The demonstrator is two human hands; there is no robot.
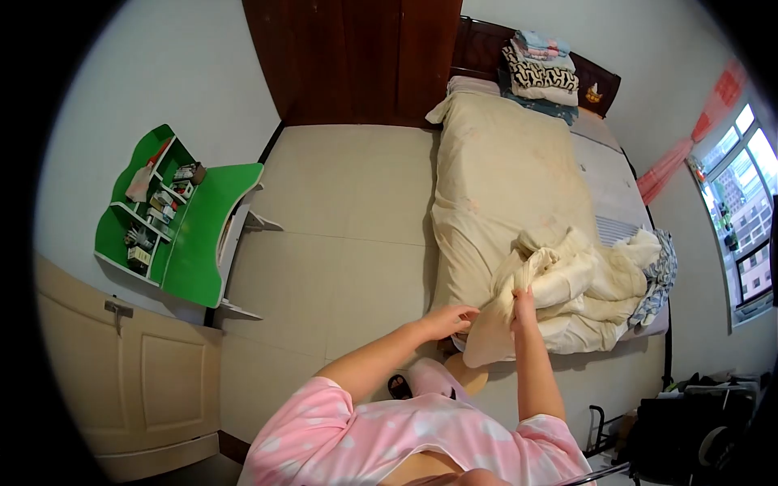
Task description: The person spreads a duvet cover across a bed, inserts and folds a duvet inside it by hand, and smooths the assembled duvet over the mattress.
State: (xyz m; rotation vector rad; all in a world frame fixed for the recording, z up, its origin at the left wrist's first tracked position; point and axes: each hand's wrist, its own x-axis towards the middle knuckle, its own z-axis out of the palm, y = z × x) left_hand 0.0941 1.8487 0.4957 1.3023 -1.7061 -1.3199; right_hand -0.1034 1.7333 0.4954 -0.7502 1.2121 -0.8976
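Observation:
My right hand [523,306] is closed around a gathered fold of a cream quilt [559,287] at the foot of the bed. From that grip a flap of the quilt hangs down past the mattress edge. My left hand [451,321] is beside the flap's left edge, with its fingers stretched toward the cloth; whether they touch it is hard to see. The quilt lies bunched in thick folds toward the right corner, next to a blue-and-white patterned cloth [658,279]. Smoother cream bedding [510,162] covers the left side of the bed.
Folded bedding [545,77] is stacked by the dark headboard [478,44]. A green desk [198,235] with shelves stands at the left wall, near a door [154,364]. A round tan seat [468,374] is by my legs. Black items [689,433] crowd the lower right.

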